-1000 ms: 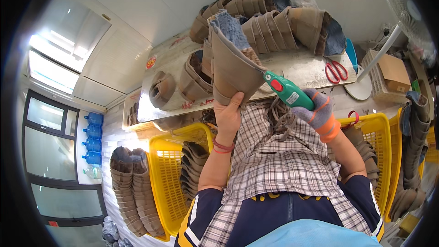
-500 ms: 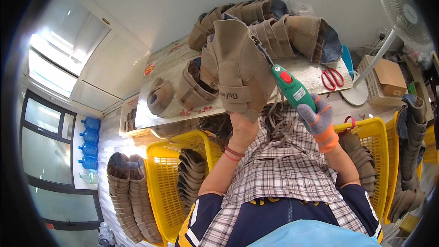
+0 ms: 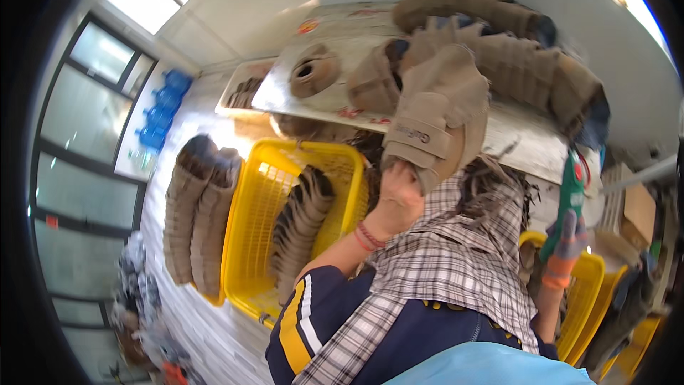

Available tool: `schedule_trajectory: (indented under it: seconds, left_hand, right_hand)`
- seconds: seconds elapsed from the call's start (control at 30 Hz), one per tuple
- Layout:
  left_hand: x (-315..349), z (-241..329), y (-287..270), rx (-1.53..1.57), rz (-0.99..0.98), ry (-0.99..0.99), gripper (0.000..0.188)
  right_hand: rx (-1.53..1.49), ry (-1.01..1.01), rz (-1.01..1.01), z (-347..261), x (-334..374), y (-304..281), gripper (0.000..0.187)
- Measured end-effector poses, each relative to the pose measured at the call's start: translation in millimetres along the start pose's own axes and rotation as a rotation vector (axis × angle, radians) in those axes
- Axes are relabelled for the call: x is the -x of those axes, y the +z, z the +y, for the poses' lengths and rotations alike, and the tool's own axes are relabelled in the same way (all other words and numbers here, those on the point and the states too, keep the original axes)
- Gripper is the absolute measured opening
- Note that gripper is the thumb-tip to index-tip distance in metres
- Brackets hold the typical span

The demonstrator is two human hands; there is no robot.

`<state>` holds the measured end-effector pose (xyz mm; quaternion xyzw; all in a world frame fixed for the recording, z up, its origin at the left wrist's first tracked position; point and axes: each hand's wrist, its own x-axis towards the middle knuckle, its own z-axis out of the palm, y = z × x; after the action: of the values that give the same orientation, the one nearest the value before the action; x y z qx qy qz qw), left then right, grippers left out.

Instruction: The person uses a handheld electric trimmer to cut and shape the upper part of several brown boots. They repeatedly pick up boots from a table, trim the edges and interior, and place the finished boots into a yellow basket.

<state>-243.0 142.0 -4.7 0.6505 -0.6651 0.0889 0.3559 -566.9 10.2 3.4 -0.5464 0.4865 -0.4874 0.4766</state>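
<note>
A tan shoe upper with a broad strap is held up in front of me, my left hand closed round its lower end. Over at the right, my right hand, in a grey and orange glove, grips a green handheld power tool, which points upward. The tool's working end is blurred and partly lost against the table's edge. Dark, stringy trimmings lie on my checked apron below the upper.
The worktable bears nested rows of uppers and a single upper. Yellow baskets stand left and right of me. Stacked uppers stand beside the left basket. A cardboard box is far right.
My right hand has carried the power tool away from the upper, to the right. My left hand still holds the upper. The whole view has swung and tilted.
</note>
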Motion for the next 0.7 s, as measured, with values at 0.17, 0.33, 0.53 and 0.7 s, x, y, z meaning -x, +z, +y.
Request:
schedule_trajectory:
  seconds: [0.17,0.33,0.53,0.7]
  left_hand:
    - [-22,-65,-127,-0.416,0.35,-0.129,0.042]
    - [-40,-186,-213,-0.741,0.155,-0.35,0.037]
    - [-129,-258,-170,-0.717,-0.353,-0.595,0.047]
    - [-155,-337,-112,-0.561,-0.63,-0.693,0.059]
  right_hand:
    - [0.018,0.07,0.064,6,13,-15,0.033]
    - [0.07,0.047,0.073,16,7,-12,0.039]
    - [0.081,0.051,0.087,16,2,-9,0.036]
    - [0.124,0.1,0.062,-13,3,4,0.032]
